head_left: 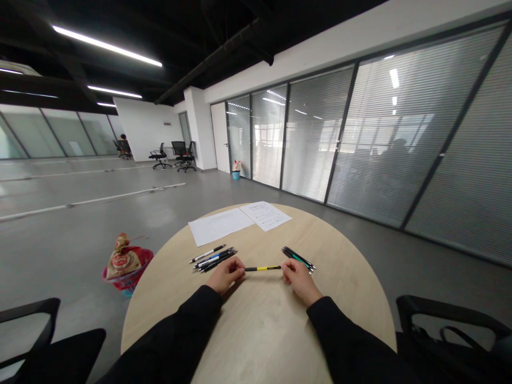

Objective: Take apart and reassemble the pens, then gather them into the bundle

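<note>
A yellow and black pen (262, 269) stretches level between my two hands, just above or on the tabletop. My left hand (227, 274) pinches its left end, and the fingers of my right hand (298, 277) are closed at its right end. Beside my left hand lies a group of several pens (212, 260) in black, white and blue, with one white and black pen (208, 253) a little apart behind them. Behind my right hand rests a smaller bunch of black and green pens (298, 257), partly covered by that hand.
Two sheets of paper, one mostly blank (221, 224) and one printed (266, 215), lie at the far side of the round wooden table (256, 341). A basket with a bag (126, 266) stands on the floor at left. Black chairs flank the table (452, 309).
</note>
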Motion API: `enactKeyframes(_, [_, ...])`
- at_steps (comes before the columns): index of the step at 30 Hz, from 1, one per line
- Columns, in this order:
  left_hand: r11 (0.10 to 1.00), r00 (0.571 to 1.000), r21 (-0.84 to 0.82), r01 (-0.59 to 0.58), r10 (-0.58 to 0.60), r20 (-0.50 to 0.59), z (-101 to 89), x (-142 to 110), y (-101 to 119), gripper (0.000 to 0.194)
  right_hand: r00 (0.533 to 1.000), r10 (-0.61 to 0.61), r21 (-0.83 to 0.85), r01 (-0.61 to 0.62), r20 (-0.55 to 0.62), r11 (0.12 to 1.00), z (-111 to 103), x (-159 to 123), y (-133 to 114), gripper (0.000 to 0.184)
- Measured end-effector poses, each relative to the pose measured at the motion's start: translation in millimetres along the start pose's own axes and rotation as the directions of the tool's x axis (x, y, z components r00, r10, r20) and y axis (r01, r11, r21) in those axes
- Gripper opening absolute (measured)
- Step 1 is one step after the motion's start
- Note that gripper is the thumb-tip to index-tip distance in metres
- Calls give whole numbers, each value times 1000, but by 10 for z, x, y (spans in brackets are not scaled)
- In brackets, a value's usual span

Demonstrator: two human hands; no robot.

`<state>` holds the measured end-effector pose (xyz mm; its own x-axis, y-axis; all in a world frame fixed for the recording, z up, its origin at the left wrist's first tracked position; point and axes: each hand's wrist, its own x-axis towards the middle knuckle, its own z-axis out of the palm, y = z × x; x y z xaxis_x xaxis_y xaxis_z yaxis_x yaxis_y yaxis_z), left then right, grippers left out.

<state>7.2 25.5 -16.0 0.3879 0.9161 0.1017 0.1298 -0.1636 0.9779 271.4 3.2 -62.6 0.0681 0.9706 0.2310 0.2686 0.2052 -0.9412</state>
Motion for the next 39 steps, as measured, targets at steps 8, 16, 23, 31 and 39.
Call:
enactKeyframes(8, [1000, 1000, 7, 7, -7, -9, 6, -8, 30, 32, 1000, -19, -18, 20, 6, 1000, 7, 1, -3, 25])
enactKeyframes(16, [1000, 1000, 0, -9, 9, -1, -12, 10, -31, 31, 1000, -4, 1, 4, 5, 1000, 7, -13, -42, 24])
enactKeyframes(23, [1000, 1000, 0, -7, 7, 12, -1, 2, -13, 32, 1000, -4, -7, 4, -1, 1000, 12, -7, -8, 25])
enactKeyframes(31, [1000, 1000, 27, 7, -7, -1, 3, -12, 46, 31, 1000, 5, -9, -5, 8, 1000, 14, 12, 5, 26])
enactKeyframes(39, [1000, 1000, 15, -4, 4, -1, 8, -10, 35, 31, 1000, 2, -6, -2, 1, 1000, 25, 17, 37, 27])
